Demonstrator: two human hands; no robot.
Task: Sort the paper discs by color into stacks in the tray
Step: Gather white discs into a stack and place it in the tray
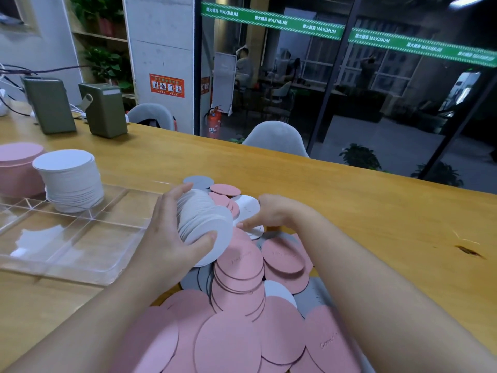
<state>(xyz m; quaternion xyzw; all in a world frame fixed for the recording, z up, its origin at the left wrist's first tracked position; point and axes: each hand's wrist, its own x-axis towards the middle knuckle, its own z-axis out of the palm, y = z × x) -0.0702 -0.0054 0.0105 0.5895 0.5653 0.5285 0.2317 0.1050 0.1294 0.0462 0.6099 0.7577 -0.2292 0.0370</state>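
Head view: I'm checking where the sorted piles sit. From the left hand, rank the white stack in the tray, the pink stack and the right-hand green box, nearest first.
From the left hand:
1. White stack, in the tray's far part, left of the hand.
2. Pink stack, farther left, at the picture's edge.
3. Green box, at the table's far side.

Light is soft and even over the wooden counter (349,200), coming from above, with only faint shadows under the forearms. The clear tray (80,246) carries white glare patches on its floor. Beyond the glass wall (376,90) the room is dim and murky, with a bright ceiling strip reflected at the top right. Wide-angle distortion bends the counter edge and the green banner (322,28). Near discs (228,343) look slightly soft.
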